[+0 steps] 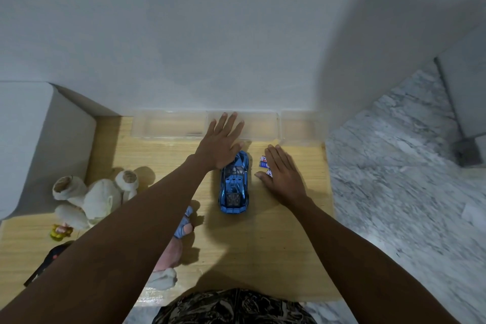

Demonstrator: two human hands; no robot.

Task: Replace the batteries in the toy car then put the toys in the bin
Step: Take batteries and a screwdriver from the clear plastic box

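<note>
Your blue toy car sits upright mid-desk, nose toward the clear bins along the wall. It looks light and rigid, with a glossy shell that's likely slick, so take it across the flanks, not the roof. Your left hand hovers flat, fingers spread, over the car's nose and the middle bin's edge, gripping nothing. Your right hand lies flat and open over the small batteries just beside the car; whether it's pressing them, you can't tell.
</note>
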